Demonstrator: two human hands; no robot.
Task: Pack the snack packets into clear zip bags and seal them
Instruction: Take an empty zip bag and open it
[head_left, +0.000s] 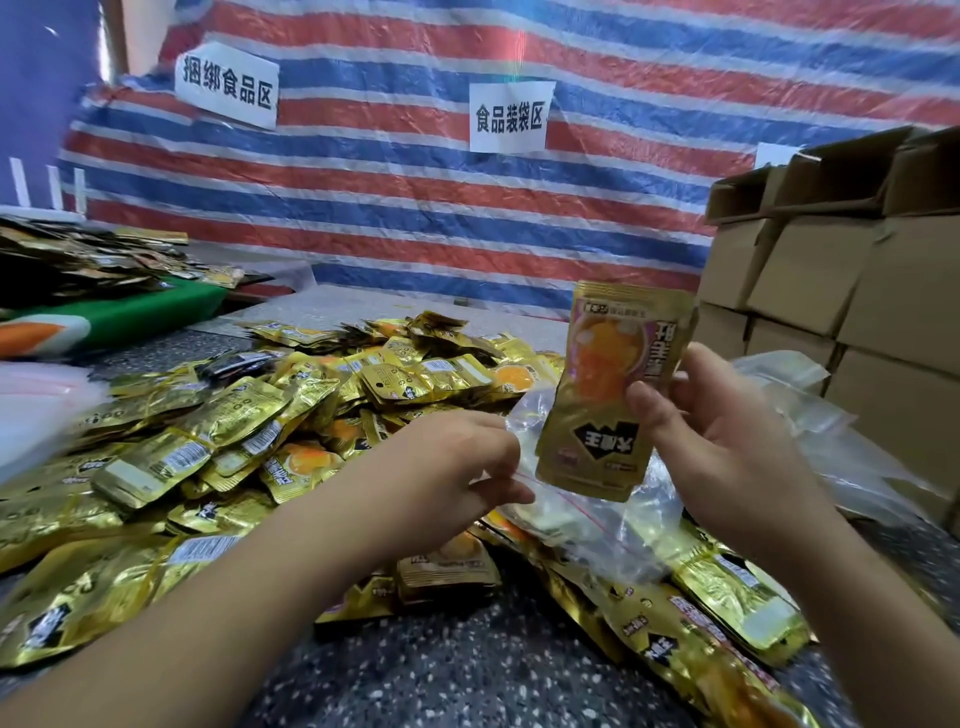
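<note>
Striped red-white-blue tarp (415, 197) fills the whole back of the frame, with two white paper signs (508, 117) taped on it at upper left and upper centre. Stacked cardboard boxes (841, 291) take the right edge. Across the left and centre we see a big heap of gold snack packets (218, 447) spread over the speckled worktop (467, 670), more of them running to the lower right. A second darker pile of packets (78, 254) sits at far left on a green surface. Loose clear bags (810, 405) lie at right, behind the right hand. At centre right our right hand (727, 441) grips one gold packet (613, 384), thumb over its front, packet upright and upside down, its lower end at the mouth of a clear zip bag (587, 514) with a red seal line. Our left hand (457, 457) at centre pinches that bag's edge, just left of the packet.
</note>
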